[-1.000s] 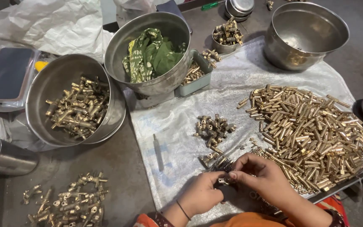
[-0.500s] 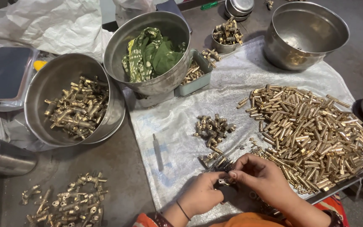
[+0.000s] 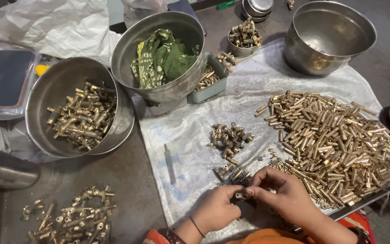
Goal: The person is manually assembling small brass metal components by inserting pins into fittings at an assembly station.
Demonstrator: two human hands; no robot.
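1. A small brass fitting [image 3: 241, 196] sits at the lower centre of the frame, pinched between both hands just above a white plastic sheet [image 3: 195, 135].
2. The left hand [image 3: 217, 210] is curled nearly closed, thumb and forefinger gripping the fitting from the left.
3. The right hand [image 3: 285, 194] is half closed, its fingertips [image 3: 252, 191] meeting the same piece from the right; whether it also holds a second part I cannot tell.
4. The step looks like joining or seating small parts by fingertip; the next move likely calls for a fine twist or push with both grips steady.
5. Just above the hands lie thin springs [image 3: 236, 175] and a small heap of brass nuts [image 3: 229, 138].
6. A large pile of brass tubes [image 3: 335, 144] fills the right of the frame.
7. A steel bowl of brass assemblies [image 3: 80, 115] is at left.
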